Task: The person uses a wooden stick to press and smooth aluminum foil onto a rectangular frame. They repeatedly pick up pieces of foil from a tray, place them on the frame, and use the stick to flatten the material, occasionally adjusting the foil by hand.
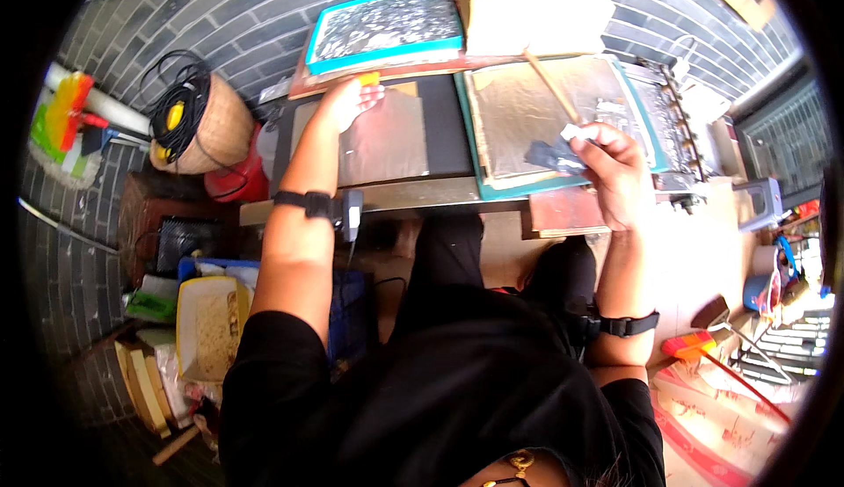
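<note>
My left hand [351, 101] reaches over the far left part of a thin shiny sheet [389, 147], with a small orange-yellow object [368, 79] at its fingertips. That sheet lies on a black board [445, 128]. On the right, my right hand [610, 157] pinches a small white piece [568, 132] between thumb and fingers. Close by, under the fingers, is a dark crumpled piece [554, 156]; whether the hand holds it too, I cannot tell. Both are above a stack of brownish sheets [514, 118] on a green mat [467, 124]. A wooden stick [550, 85] lies across the stack.
A blue-rimmed tray [389, 58] of shiny dark bits stands at the back, beside a cardboard box [527, 9]. A metal rack-like strip [682, 121] runs along the right. Left of the table are a basket with black cable [221, 128] and a red container [241, 170].
</note>
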Available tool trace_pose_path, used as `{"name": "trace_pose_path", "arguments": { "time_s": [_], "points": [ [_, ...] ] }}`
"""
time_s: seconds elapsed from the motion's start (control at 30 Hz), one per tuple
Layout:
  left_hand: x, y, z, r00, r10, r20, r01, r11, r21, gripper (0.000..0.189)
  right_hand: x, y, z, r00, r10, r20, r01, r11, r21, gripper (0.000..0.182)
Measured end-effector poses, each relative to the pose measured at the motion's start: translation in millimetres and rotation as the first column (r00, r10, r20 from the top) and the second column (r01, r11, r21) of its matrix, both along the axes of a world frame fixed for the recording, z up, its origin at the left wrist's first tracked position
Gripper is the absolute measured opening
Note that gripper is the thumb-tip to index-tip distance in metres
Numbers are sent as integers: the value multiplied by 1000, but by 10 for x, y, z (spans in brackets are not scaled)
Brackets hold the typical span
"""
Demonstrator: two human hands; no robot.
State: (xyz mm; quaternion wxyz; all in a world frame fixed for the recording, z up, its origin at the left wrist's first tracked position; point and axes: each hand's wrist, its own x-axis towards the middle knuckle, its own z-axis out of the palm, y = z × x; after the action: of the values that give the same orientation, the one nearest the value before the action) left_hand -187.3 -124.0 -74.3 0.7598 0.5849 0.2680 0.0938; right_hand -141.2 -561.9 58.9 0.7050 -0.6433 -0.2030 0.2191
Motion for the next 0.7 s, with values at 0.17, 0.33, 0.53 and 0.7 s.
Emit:
{"name": "trace_pose_path", "arguments": {
  "time_s": [0.17,0.33,0.53,0.7],
  "points": [
    [-91,-1144,737,950,-284,132,276,958,77,31,25,29,54,985,79,-151,-58,988,144,6],
    [-271,-2127,954,836,-522,168,538,841,-63,43,-39,114,159,993,62,104,-67,997,49,6],
    [-348,-2518,921,817,-388,426,564,693,-449,60,-113,80,76,764,145,629,-43,984,-175,22],
    [-392,-2547,855,838,-277,470,476,792,-383,40,-258,86,146,566,184,804,97,953,-287,24]
  ]
}}
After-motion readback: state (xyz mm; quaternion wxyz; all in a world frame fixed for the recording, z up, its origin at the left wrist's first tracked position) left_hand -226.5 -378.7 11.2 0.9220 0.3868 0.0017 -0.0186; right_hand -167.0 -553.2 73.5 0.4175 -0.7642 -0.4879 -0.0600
